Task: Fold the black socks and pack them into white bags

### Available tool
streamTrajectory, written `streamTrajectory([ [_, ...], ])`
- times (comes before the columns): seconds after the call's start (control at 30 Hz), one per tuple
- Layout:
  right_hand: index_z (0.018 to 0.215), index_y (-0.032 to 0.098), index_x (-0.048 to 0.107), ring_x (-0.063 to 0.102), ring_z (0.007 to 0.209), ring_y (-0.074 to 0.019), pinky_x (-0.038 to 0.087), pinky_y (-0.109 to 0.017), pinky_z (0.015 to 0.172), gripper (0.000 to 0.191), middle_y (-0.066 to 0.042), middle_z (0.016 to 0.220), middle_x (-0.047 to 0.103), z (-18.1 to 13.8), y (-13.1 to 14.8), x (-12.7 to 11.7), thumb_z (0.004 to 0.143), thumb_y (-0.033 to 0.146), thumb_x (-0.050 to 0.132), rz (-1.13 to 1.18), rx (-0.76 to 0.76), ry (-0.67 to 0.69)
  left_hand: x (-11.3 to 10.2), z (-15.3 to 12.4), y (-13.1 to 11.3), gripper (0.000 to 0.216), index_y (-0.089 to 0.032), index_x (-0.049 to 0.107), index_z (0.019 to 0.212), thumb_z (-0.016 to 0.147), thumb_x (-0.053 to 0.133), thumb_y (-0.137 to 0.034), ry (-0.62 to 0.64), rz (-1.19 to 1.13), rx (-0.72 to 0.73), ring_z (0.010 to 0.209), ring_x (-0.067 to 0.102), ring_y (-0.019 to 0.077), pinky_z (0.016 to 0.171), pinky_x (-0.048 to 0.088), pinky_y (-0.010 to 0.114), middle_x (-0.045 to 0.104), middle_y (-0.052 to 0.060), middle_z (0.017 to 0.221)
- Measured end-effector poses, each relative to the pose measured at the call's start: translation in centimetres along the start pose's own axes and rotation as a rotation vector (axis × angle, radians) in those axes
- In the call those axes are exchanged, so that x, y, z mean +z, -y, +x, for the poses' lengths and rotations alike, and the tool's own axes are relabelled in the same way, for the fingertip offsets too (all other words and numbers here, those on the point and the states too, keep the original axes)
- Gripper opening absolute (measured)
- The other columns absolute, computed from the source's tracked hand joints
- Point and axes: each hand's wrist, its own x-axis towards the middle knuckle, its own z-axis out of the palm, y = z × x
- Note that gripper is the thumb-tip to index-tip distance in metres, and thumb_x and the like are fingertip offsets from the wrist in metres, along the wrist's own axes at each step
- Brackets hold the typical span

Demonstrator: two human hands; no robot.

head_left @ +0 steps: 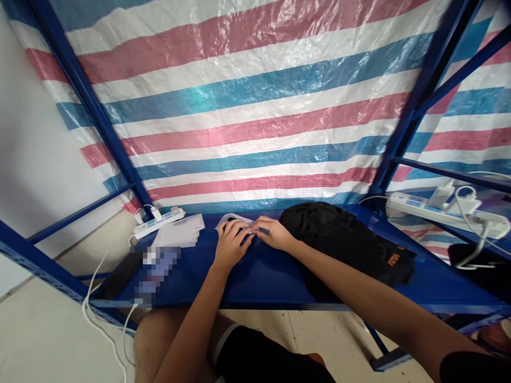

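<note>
Blue shelf: left hand and right hand bend fingers over a white item (mostly hidden; grip unclear).

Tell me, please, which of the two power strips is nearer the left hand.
The left-side power strip, beside the white stack, is nearer the left hand; the other power strip is at the far right, past the black cloth.

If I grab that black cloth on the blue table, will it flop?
Probably: the black cloth lies in soft wrinkles and folds. It likely won't roll, because it slumps and spreads out. Pushed, it might slide, since the blue table looks smooth and shiny.
</note>
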Motion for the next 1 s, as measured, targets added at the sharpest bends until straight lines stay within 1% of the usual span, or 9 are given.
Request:
streamTrajectory([
  [0.07, 0.113, 0.024, 0.075, 0.070, 0.106, -0.0242, 0.059, -0.039, 0.097, 0.018, -0.009, 0.112, 0.074, 0.0, 0.2, 0.2, 0.107, 0.031, 0.060, -0.019, -0.010, 0.007, 0.3, 0.1, 0.1, 0.018, -0.029, 0.078, 0.113, 0.107, 0.062, -0.031, 0.020, -0.022, 0.025, 0.121, 0.068, 0.0293, 0.115, 0.038, 0.054, 0.080, 0.006, 0.115],
  [0.13, 0.113, 0.025, 0.075, 0.070, 0.107, -0.0240, 0.058, -0.038, 0.098, 0.016, -0.008, 0.112, 0.075, -0.1, 0.3, 0.2, 0.106, 0.032, 0.063, -0.039, -0.025, 0.007, 0.4, 0.1, 0.3, 0.018, -0.028, 0.079, 0.111, 0.108, 0.061, -0.031, -0.003, -0.036, 0.020, 0.116, 0.070, 0.0277, 0.114, 0.038, 0.054, 0.082, 0.005, 0.110],
  [0.3, 0.111, 0.025, 0.075, 0.070, 0.104, -0.0227, 0.057, -0.036, 0.095, 0.019, -0.007, 0.109, 0.075, -0.1, 0.6, -0.1, 0.109, 0.031, 0.056, -0.020, -0.055, 0.033, -0.2, 0.1, 0.3, 0.018, -0.030, 0.081, 0.113, 0.107, 0.064, -0.033, -0.009, -0.028, 0.032, 0.116, 0.070, 0.0266, 0.113, 0.037, 0.053, 0.083, 0.004, 0.112],
  [0.47, 0.100, 0.024, 0.073, 0.069, 0.095, -0.0229, 0.057, -0.037, 0.090, 0.018, -0.007, 0.103, 0.073, 0.1, 0.8, -0.9, 0.108, 0.034, 0.060, 0.082, -0.015, -0.033, -0.8, 0.1, 0.9, 0.020, -0.031, 0.082, 0.115, 0.107, 0.063, -0.030, 0.001, 0.035, 0.010, 0.118, 0.068, 0.0256, 0.113, 0.036, 0.051, 0.082, 0.004, 0.116],
  [0.57, 0.094, 0.024, 0.071, 0.068, 0.093, -0.0234, 0.057, -0.037, 0.086, 0.020, -0.007, 0.099, 0.072, 0.3, 0.7, -1.5, 0.106, 0.038, 0.064, 0.141, 0.038, -0.115, -1.1, 0.1, 1.5, 0.021, -0.032, 0.082, 0.114, 0.107, 0.063, -0.031, -0.024, 0.089, -0.046, 0.121, 0.067, 0.0269, 0.113, 0.035, 0.051, 0.082, 0.004, 0.117],
  [0.67, 0.096, 0.024, 0.072, 0.068, 0.091, -0.0228, 0.057, -0.036, 0.081, 0.021, -0.007, 0.099, 0.071, 0.5, 0.3, -1.9, 0.105, 0.043, 0.066, 0.223, 0.097, -0.184, -1.5, 0.1, 2.2, 0.022, -0.032, 0.082, 0.115, 0.108, 0.062, -0.031, -0.069, 0.139, -0.099, 0.124, 0.065, 0.0280, 0.115, 0.033, 0.051, 0.082, 0.003, 0.117],
  [0.8, 0.095, 0.024, 0.071, 0.069, 0.090, -0.0226, 0.059, -0.035, 0.080, 0.029, -0.006, 0.099, 0.070, 0.6, -0.7, -2.1, 0.101, 0.052, 0.069, 0.291, 0.194, -0.264, -1.8, -0.2, 3.5, 0.024, -0.032, 0.082, 0.115, 0.108, 0.060, -0.033, -0.098, 0.181, -0.174, 0.126, 0.064, 0.0285, 0.117, 0.032, 0.051, 0.081, 0.003, 0.119],
  [0.93, 0.092, 0.023, 0.067, 0.071, 0.078, -0.0195, 0.060, -0.034, 0.074, 0.040, -0.004, 0.099, 0.069, 0.5, -2.1, -1.9, 0.094, 0.062, 0.074, 0.416, 0.355, -0.352, -1.9, -0.7, 5.2, 0.026, -0.030, 0.083, 0.112, 0.108, 0.059, -0.038, -0.142, 0.210, -0.342, 0.127, 0.063, 0.0307, 0.116, 0.036, 0.050, 0.080, 0.006, 0.121],
  [1.0, 0.090, 0.023, 0.065, 0.072, 0.071, -0.0187, 0.061, -0.034, 0.072, 0.044, -0.002, 0.093, 0.068, 0.5, -2.7, -1.6, 0.090, 0.066, 0.076, 0.464, 0.416, -0.374, -1.7, -0.9, 5.9, 0.028, -0.029, 0.082, 0.112, 0.108, 0.057, -0.041, -0.126, 0.167, -0.421, 0.125, 0.065, 0.0300, 0.114, 0.041, 0.048, 0.078, 0.006, 0.122],
])
